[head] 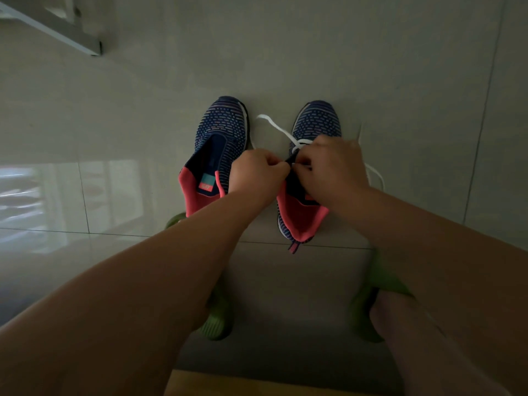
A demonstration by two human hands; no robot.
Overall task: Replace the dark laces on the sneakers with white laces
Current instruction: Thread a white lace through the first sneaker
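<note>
Two dark blue knit sneakers with pink collars stand side by side on the floor, toes pointing away. The left sneaker has no lace in it. A white lace is threaded through the lower eyelets of the right sneaker, with one end trailing left and another looping out to the right. Both hands work over the right sneaker's throat. My left hand pinches the dark edge of the eyelet row. My right hand pinches the white lace right against it. The eyelets under the hands are hidden.
The floor is pale glossy tile with a bright window reflection at the left. My feet wear green slippers below the sneakers. A white furniture leg stands at the top left. A yellowish edge shows at the bottom.
</note>
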